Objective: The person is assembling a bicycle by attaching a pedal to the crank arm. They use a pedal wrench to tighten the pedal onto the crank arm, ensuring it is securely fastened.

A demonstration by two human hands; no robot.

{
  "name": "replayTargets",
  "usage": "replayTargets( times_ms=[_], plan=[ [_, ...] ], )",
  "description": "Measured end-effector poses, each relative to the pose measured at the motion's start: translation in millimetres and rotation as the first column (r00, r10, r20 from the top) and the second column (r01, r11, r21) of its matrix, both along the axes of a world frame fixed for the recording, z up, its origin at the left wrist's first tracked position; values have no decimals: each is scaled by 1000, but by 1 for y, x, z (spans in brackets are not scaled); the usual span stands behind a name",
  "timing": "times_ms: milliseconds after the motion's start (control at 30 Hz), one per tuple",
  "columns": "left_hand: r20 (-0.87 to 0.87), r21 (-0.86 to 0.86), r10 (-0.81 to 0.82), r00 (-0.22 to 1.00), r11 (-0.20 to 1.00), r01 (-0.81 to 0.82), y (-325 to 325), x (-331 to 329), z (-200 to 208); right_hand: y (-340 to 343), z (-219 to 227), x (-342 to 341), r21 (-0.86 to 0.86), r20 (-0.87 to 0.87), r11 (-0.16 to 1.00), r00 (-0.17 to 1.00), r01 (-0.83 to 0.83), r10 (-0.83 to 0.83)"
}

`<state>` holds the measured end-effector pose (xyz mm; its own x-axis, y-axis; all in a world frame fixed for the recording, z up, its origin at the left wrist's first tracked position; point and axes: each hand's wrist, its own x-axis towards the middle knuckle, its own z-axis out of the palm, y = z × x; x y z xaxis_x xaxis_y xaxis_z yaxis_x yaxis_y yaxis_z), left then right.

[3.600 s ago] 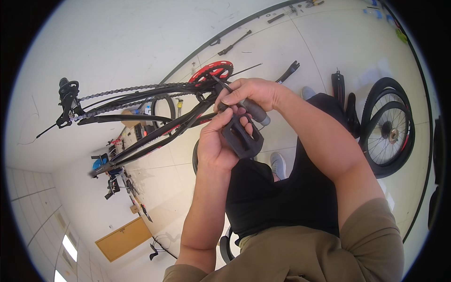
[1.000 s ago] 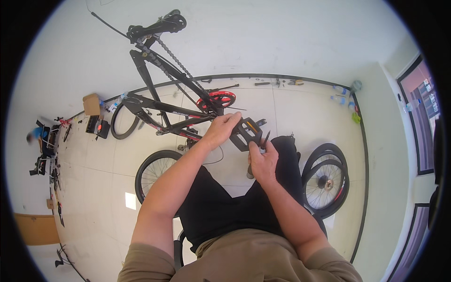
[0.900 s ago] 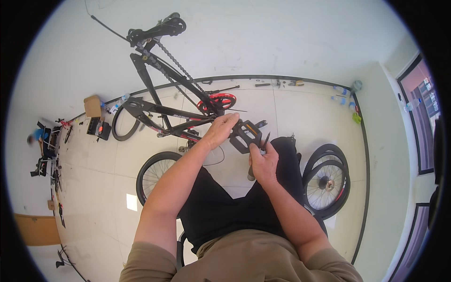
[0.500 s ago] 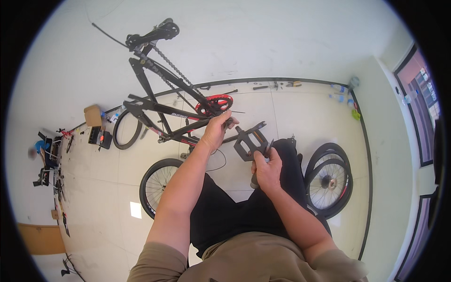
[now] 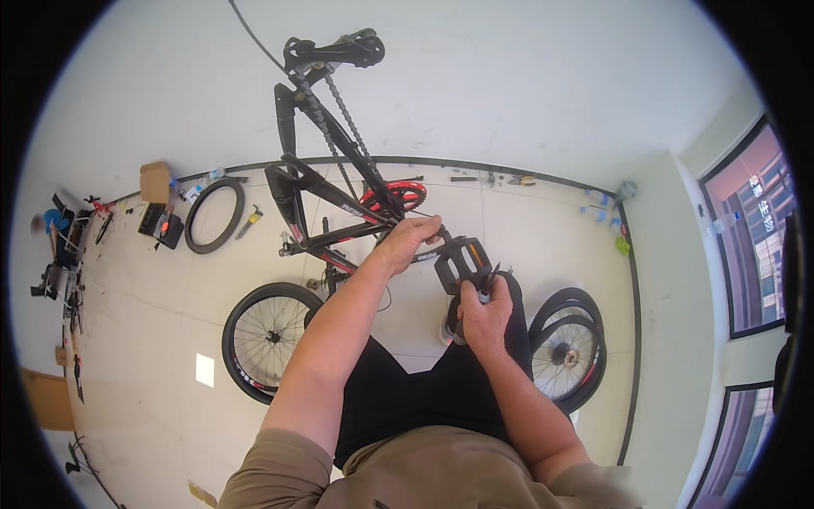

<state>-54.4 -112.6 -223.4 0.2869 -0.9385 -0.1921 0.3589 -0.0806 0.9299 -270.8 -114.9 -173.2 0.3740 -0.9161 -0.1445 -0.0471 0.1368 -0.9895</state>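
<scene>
A black bicycle pedal with an orange reflector lies between my hands, tilted. Its near side is gripped by my right hand, which also clasps a hand tool with a dark pointed tip; most of that tool is hidden. My left hand is closed in a pinch beside the pedal's spindle end, just above the crank arm. What its fingertips hold cannot be made out. Behind them, the black bicycle frame carries a red chainring, a chain and a rear derailleur.
A spoked wheel is left of my legs, more wheels to the right. A loose tire, a hammer and an open toolbox lie at far left. Pliers and bottles line the wall.
The frame appears further right in the picture and my view has shifted. Both hands stay at the pedal, which has turned slightly; the left hand is now closer to the pedal's spindle end.
</scene>
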Motion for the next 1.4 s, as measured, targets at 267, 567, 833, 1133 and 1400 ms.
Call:
replayTargets(
  times_ms=[267,567,833,1133,1400],
  plan=[
    [-39,16,93,995,996,-92,-21,-3,3,-15,-7,-1,-99,-73,995,997,13,-20],
    [-140,-38,121,983,991,-127,-24,-9,13,-21,0,11,-200,-121,979,991,32,-57],
    [-116,-10,70,991,997,-71,-20,-3,20,-19,4,7,-565,-121,815,990,-128,72],
    [-142,-42,47,989,998,-54,-21,1,12,-26,24,1,-446,-206,879,975,-167,81],
    [-107,-46,53,993,997,-58,-20,-2,16,-36,31,3,480,303,866,953,-138,-16]
  ],
)
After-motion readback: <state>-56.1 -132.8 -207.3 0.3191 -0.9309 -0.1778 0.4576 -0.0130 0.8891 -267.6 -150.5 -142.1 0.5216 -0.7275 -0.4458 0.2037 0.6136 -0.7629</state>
